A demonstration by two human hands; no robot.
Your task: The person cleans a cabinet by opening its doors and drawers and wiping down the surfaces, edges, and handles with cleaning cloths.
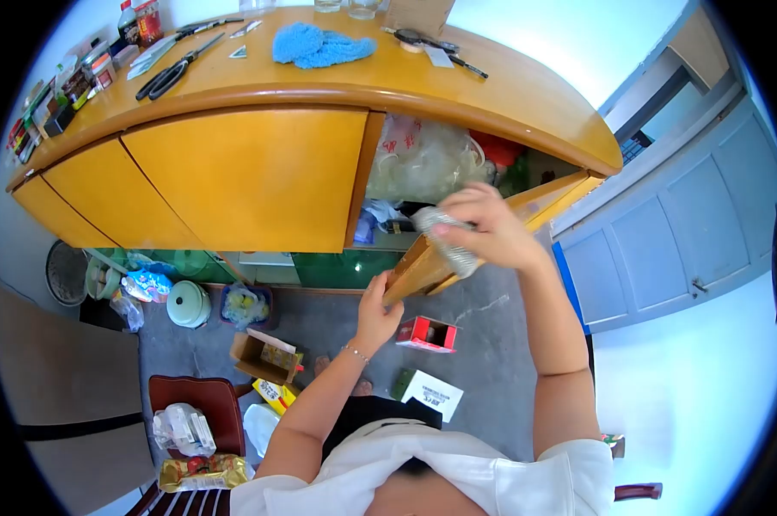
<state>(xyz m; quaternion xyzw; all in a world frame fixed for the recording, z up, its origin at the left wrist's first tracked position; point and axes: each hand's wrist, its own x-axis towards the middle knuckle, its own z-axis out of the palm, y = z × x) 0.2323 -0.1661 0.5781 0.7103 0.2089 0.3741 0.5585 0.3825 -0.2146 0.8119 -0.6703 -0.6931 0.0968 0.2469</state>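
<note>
My left hand (378, 311) is closed round the outer edge of an open wooden cabinet door (418, 268). Over the top of that door, my right hand (485, 225) grips a grey-and-white striped cloth (447, 241), slightly blurred, its fingers bent over it. Behind my hands the cabinet compartment stands open, with a clear plastic bag (427, 163) bearing red print inside, and red and green things beside it.
The wooden cabinet top (251, 82) holds a blue cloth (319, 45), scissors (178, 76) and jars. On the floor are a red box (426, 334), a cardboard box (265, 357), a white box (433, 394) and a lidded pot (188, 304). A chair (208, 396) stands at the lower left.
</note>
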